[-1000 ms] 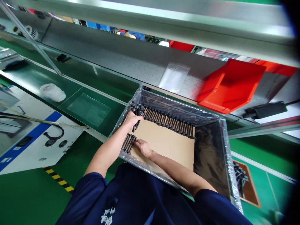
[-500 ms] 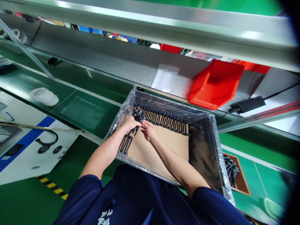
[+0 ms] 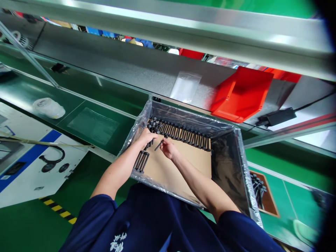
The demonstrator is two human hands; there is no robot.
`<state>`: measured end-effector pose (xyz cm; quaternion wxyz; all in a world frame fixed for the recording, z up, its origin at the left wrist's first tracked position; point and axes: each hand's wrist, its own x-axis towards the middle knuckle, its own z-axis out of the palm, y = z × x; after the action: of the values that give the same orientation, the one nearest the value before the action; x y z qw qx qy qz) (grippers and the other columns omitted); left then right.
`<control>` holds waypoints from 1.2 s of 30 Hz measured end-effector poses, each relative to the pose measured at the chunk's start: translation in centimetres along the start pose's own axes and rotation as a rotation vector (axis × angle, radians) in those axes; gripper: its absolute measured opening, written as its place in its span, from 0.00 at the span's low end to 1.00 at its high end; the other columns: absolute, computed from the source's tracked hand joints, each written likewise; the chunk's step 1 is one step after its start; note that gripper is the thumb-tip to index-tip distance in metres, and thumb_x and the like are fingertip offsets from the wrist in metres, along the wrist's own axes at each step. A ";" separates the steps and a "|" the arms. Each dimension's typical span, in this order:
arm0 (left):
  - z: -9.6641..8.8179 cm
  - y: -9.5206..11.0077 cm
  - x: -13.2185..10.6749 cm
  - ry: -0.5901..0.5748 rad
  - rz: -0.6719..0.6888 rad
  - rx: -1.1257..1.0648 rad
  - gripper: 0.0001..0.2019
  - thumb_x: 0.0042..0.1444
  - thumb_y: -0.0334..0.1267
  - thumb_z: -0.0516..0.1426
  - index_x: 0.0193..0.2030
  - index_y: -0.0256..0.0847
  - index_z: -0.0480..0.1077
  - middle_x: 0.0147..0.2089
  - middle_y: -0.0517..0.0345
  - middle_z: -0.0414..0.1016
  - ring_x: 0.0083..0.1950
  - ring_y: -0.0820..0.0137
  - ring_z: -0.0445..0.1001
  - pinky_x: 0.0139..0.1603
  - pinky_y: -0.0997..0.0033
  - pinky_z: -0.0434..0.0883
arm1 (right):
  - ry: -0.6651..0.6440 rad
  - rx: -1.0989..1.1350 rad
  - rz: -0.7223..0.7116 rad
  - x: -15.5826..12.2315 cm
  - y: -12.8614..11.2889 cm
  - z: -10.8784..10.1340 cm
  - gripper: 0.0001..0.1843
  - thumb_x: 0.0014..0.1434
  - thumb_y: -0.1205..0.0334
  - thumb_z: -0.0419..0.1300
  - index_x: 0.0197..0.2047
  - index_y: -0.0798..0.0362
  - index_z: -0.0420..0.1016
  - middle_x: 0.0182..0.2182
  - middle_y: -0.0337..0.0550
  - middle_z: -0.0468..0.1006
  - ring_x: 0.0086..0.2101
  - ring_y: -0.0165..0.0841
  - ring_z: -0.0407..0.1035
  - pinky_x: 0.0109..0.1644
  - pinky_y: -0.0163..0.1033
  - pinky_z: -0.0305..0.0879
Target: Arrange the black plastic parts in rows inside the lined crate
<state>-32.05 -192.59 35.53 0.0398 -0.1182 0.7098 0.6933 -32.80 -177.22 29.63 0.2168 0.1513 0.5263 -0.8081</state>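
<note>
A box lined with clear plastic [image 3: 237, 168] stands in front of me, a brown cardboard sheet [image 3: 181, 166] on its floor. Black bolts lie in a row [image 3: 183, 134] along its far wall, and a few more [image 3: 141, 161] lie at the near left. My left hand [image 3: 146, 136] is closed round a bundle of black bolts at the box's far left corner. Beside it, my right hand [image 3: 168, 148] pinches a single black bolt [image 3: 158, 145] just above the cardboard.
A red bin [image 3: 241, 94] and a clear plastic bag [image 3: 185, 87] lie on the grey shelf behind the box. A white roll [image 3: 48, 107] sits on the green belt at left. Right of the box, a brown tray [image 3: 262, 194] holds more bolts. A metal rail crosses overhead.
My right hand went from the bolts at the near left up to my left hand, then drew back a little holding one bolt. The left hand stayed in the corner.
</note>
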 end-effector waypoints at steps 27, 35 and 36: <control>-0.4 0.1 0.3 0.099 0.097 0.072 0.07 0.33 0.32 0.62 0.18 0.38 0.66 0.18 0.63 0.65 0.19 0.74 0.64 0.18 0.75 0.58 | 0.074 -0.650 0.006 -1.0 8.0 -1.4 0.23 0.39 0.57 0.71 0.32 0.50 0.60 0.16 0.28 0.67 0.13 0.28 0.63 0.13 0.31 0.57; 0.4 -0.4 0.2 -0.045 0.122 0.025 0.07 0.36 0.34 0.64 0.23 0.36 0.71 0.22 0.59 0.70 0.24 0.71 0.69 0.24 0.75 0.65 | -0.136 -0.182 -0.269 -2.2 -0.4 2.3 0.24 0.48 0.40 0.63 0.39 0.51 0.71 0.29 0.37 0.72 0.26 0.27 0.66 0.23 0.29 0.61; 0.4 -0.3 0.1 -0.060 0.126 0.016 0.06 0.36 0.33 0.63 0.24 0.36 0.71 0.23 0.59 0.71 0.25 0.71 0.70 0.25 0.75 0.66 | -0.136 -0.143 -0.274 -2.4 -0.9 2.8 0.24 0.47 0.41 0.64 0.40 0.51 0.71 0.28 0.36 0.71 0.27 0.27 0.65 0.24 0.30 0.61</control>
<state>-32.09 -192.20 35.17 0.0181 -0.0522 0.7197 0.6921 -31.27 -178.98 32.55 0.1502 0.0073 0.5824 -0.7989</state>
